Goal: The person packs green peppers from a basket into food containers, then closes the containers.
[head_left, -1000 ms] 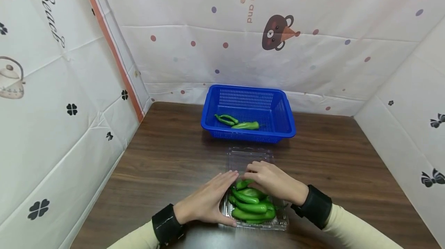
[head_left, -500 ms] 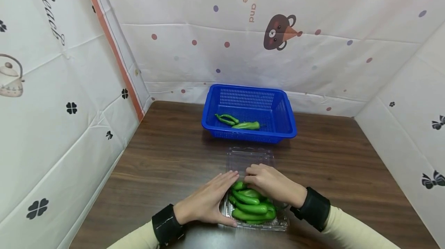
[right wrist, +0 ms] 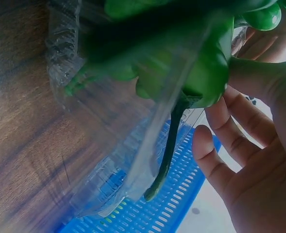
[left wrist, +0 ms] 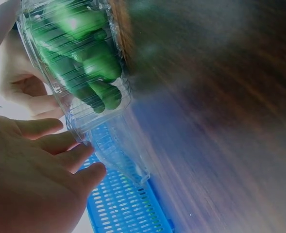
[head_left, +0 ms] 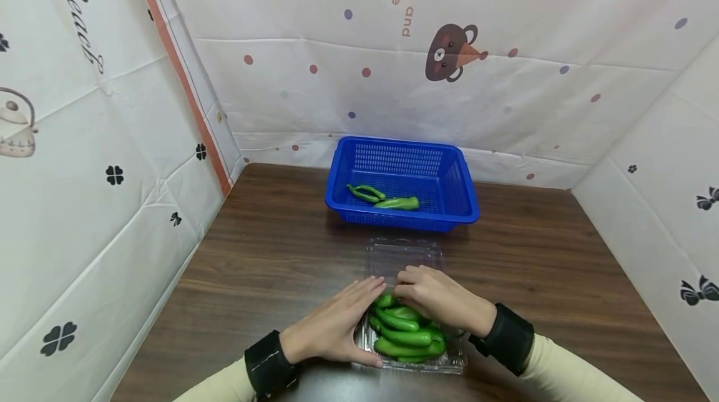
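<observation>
Hands barely differ from a second ago: right hand (head_left: pixel 438 296) has drawn back a touch over the far end of the clear tray (head_left: pixel 455 361), left hand (head_left: pixel 334 327) unchanged. Camera shifted slightly, nothing else moved.

Left hand: fingers straight and together, flat against the tray's left wall, palm on the tabletop (head_left: pixel 269 252). Holds nothing, just braces. Left wrist view confirms it: extended fingers (left wrist: pixel 60 165) lie along the clear plastic.

Right hand: fingers curled down onto the far end of the green peppers (head_left: pixel 407 333) piled in the tray. Whether they actually pinch one, cannot tell; fingertips are hidden from the head view. Right wrist view shows the fingers (right wrist: pixel 220 150) relaxed and spread beside a pepper (right wrist: pixel 201 73) with a dark stem hanging off it, but contact is unclear.

Tray sits near centre of the tabletop, at the near edge, between both hands. Its clear lid (head_left: pixel 401 255) lies open and flat on the far side, just short of the blue basket (head_left: pixel 466 199).

Blue basket stands at the far centre, against the backdrop. Two green peppers (head_left: pixel 387 199) lie in its left near part.

Surface: dark wood-grain tabletop. Room: white printed sheeting (head_left: pixel 505 96) on three sides, with dots, a bear cartoon, clovers, a teapot and an orange stripe on the left panel. Both wrists carry black bands over cream sleeves.
</observation>
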Tool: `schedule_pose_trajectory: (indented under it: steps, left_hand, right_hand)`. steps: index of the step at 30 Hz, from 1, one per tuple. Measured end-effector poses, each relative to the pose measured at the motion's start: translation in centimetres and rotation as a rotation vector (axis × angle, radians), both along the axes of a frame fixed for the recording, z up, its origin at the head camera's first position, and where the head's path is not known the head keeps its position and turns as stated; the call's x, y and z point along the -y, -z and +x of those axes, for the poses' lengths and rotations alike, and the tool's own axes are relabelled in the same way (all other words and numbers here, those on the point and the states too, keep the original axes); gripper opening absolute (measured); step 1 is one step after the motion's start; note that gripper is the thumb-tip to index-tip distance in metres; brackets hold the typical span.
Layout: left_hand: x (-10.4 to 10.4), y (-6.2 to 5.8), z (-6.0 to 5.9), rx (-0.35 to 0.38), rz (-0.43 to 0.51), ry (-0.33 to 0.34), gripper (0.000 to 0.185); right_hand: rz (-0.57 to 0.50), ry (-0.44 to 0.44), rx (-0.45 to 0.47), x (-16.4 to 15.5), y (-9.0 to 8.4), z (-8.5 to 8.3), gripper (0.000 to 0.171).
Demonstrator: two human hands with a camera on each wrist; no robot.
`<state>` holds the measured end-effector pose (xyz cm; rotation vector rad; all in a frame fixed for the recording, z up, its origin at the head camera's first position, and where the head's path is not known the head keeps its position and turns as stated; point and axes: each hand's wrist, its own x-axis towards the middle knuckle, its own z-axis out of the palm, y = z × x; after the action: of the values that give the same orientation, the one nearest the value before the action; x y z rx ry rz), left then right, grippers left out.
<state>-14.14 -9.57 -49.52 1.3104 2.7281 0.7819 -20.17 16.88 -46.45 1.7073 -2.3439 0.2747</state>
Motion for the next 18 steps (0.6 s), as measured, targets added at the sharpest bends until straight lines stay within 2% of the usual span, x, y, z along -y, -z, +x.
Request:
schedule_pose_trajectory:
  steps: [6, 10, 14, 18]
  left_hand:
    - [0.0, 0.0, 0.0, 0.003, -0.006, 0.0, 0.118]
    - [0.1, -0.5, -0.2, 0.03, 0.01, -0.003, 0.116]
    - [0.2, -1.3, -0.9, 0.048, 0.051, -0.042, 0.113]
    - [0.4, -1.8, -1.8, 0.01, 0.095, -0.112, 0.109]
  right_hand:
    - [0.009, 0.002, -0.014, -0.1, -0.1, 0.1, 0.012]
    - [0.006, 0.0, -0.014, -0.1, -0.4, 0.0, 0.013]
    - [-0.002, 0.005, -0.008, -0.2, -1.0, -0.2, 0.013]
    - [-0.005, 0.009, -0.015, -0.1, -1.8, -0.6, 0.013]
